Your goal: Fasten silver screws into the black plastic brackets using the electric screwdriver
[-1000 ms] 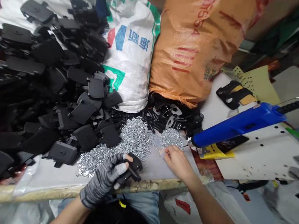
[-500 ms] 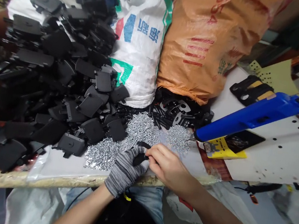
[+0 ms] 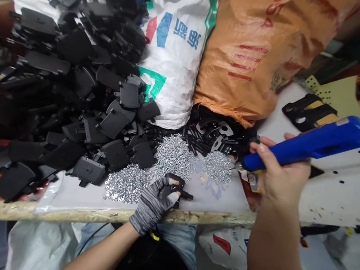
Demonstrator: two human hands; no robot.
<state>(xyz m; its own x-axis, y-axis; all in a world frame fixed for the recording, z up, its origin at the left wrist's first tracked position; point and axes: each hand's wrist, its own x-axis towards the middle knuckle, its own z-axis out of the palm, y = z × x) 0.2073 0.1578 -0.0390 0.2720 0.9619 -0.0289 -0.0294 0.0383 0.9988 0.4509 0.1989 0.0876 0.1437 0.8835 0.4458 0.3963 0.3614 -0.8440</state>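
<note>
My left hand, in a grey knit glove, grips a small black plastic part on the white sheet near the table's front edge. My right hand is bare and wraps round the front of a blue power screwdriver, which points left toward a pile of silver screws. A bigger heap of silver screws and one of washers lie just beyond my left hand.
A large heap of black plastic parts fills the left of the table. A white woven sack and an orange sack stand behind. Black metal brackets lie under the orange sack. A white perforated board lies on the right.
My right hand left the black part in my left hand, moved right and took hold of the blue screwdriver. My left hand kept hold of the part.
</note>
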